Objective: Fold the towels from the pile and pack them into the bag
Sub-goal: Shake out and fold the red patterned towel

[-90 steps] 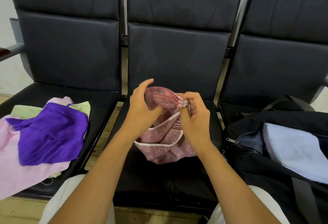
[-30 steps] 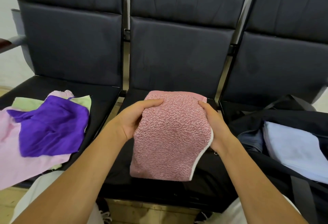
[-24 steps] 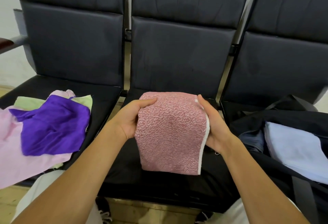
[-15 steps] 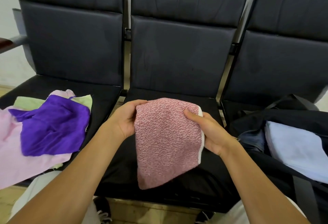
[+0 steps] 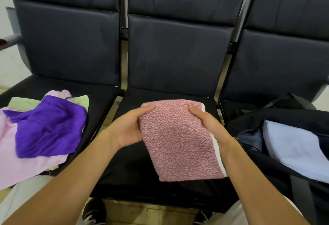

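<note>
both hands, left and right, grip the folded pink towel by its sides above the seat.

Both forearms bare to the bottom edge of frame, no sleeves visible. No watch, rings or bands on left hand or right hand. Nails short, unpainted where visible. Light grey/off-white trousers on both legs, seen at lower left and lower right corners. Black shoes with white markings on the sides; right shoe mostly hidden behind the arm.
</note>
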`<act>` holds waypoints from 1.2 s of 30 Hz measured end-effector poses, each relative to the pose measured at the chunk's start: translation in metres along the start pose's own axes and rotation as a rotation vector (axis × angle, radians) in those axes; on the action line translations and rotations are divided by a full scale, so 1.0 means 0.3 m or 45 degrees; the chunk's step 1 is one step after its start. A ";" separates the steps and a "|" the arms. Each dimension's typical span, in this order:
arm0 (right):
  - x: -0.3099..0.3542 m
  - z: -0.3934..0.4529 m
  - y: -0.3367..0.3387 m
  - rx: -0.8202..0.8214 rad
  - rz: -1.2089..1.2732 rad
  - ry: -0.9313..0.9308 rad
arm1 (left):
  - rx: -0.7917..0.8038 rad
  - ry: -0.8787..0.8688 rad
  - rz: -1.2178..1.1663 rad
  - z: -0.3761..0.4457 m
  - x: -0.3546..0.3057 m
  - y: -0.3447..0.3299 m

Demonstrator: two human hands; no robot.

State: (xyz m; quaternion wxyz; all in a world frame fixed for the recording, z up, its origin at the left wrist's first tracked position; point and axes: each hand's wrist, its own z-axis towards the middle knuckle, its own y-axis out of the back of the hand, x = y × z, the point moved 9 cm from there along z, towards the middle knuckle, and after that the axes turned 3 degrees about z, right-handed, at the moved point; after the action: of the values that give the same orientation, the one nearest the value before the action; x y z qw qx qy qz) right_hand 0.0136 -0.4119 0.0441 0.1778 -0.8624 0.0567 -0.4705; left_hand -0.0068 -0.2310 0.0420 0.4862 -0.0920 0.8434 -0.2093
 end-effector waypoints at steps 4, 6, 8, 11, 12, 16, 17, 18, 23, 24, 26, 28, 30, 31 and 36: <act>-0.036 -0.014 0.001 0.054 -0.064 -0.131 | -0.106 0.094 0.225 0.010 0.014 0.041; -0.050 -0.020 0.000 0.063 -0.152 -0.150 | -0.148 0.117 0.272 0.008 0.010 0.061; -0.047 -0.017 -0.001 0.077 -0.171 -0.098 | -0.136 0.092 0.204 0.007 -0.001 0.063; 0.003 -0.017 -0.020 0.193 -0.181 0.096 | -0.126 -0.102 0.176 0.012 -0.049 0.076; 0.019 -0.019 -0.028 0.234 -0.212 0.158 | -0.128 -0.176 0.188 0.006 -0.066 0.074; 0.045 -0.023 -0.057 0.317 -0.401 0.319 | -0.081 -0.409 0.305 -0.032 -0.126 0.068; 0.048 -0.025 -0.062 0.311 -0.395 0.348 | -0.051 -0.429 0.305 -0.037 -0.132 0.068; 0.056 -0.029 -0.066 0.297 -0.369 0.374 | -0.035 -0.431 0.281 -0.045 -0.138 0.070; 0.075 -0.022 -0.071 0.235 -0.332 0.460 | 0.017 -0.426 0.401 -0.068 -0.114 0.099; 0.069 -0.015 -0.075 0.220 -0.359 0.454 | 0.017 -0.403 0.533 -0.070 -0.101 0.107; 0.051 -0.002 -0.077 0.200 -0.443 0.420 | -0.035 -0.415 0.827 -0.070 -0.088 0.136; 0.024 0.007 -0.088 0.216 -0.509 0.366 | -0.195 -0.522 1.018 -0.075 -0.103 0.168; 0.009 0.014 -0.096 0.225 -0.547 0.369 | -0.358 -0.646 1.045 -0.096 -0.136 0.169; 0.014 0.013 -0.101 0.219 -0.568 0.402 | -0.399 -0.701 1.049 -0.105 -0.147 0.165; 0.059 0.009 -0.111 0.202 -0.591 0.568 | -0.285 -0.808 1.090 -0.097 -0.181 0.154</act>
State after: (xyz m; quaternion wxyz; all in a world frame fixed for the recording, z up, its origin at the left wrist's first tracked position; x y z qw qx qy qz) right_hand 0.0231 -0.3849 0.0687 0.1155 -0.7115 -0.1406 -0.6788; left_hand -0.0018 -0.1625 0.0767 0.7458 0.1499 0.6345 0.1366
